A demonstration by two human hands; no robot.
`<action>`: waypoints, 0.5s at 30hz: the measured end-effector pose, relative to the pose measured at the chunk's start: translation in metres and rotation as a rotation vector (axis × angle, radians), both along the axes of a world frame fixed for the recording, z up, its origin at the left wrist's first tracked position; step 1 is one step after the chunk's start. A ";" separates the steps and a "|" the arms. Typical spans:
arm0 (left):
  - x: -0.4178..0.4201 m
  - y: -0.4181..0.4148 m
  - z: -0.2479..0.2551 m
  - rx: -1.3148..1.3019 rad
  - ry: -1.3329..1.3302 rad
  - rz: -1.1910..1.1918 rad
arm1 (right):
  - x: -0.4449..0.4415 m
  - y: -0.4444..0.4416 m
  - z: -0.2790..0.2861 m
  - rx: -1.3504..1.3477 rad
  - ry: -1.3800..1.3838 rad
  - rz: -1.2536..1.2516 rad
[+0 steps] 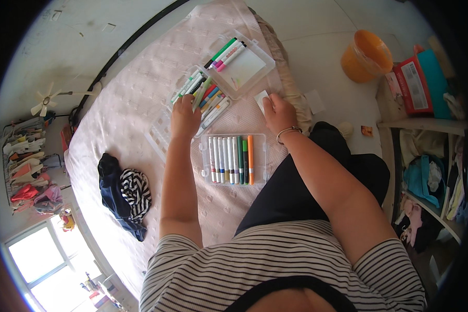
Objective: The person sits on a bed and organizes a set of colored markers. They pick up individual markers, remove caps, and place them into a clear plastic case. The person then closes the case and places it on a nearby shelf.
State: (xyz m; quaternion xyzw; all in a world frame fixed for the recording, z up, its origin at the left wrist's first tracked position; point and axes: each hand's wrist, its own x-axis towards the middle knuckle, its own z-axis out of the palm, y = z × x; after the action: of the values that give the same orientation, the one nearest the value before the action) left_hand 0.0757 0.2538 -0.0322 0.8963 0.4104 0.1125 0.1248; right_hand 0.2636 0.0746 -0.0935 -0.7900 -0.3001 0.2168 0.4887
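My left hand (186, 117) reaches over a clear plastic case (174, 97) heaped with marker pens, its fingers on a pale green-white marker (201, 93); whether it grips the pen is unclear. My right hand (280, 114) pinches a small white tissue or paper (261, 100) at the bed's edge. Nearer me, a clear plastic case (260, 156) holds a row of markers side by side, mostly white, with green ones and an orange marker (250, 160) at the right end. Beyond, an open clear case part (266, 62) bears several markers, one of them a green marker (222, 50).
A pink quilted bedspread (136, 97) lies under everything. Dark and striped clothing (126, 195) rests to the left. Past the bed's right edge stand an orange bin (358, 62) and a shelf (421, 124) with boxes and cloths.
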 end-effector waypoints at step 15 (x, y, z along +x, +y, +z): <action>0.095 -0.014 0.003 0.002 -0.234 -0.218 | 0.002 -0.001 0.004 -0.026 0.023 0.012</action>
State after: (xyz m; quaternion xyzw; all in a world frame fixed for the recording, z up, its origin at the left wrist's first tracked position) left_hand 0.1703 0.2397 -0.0295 0.9164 0.2934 0.2023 0.1820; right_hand 0.2651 0.0740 -0.0895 -0.7919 -0.2963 0.2327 0.4806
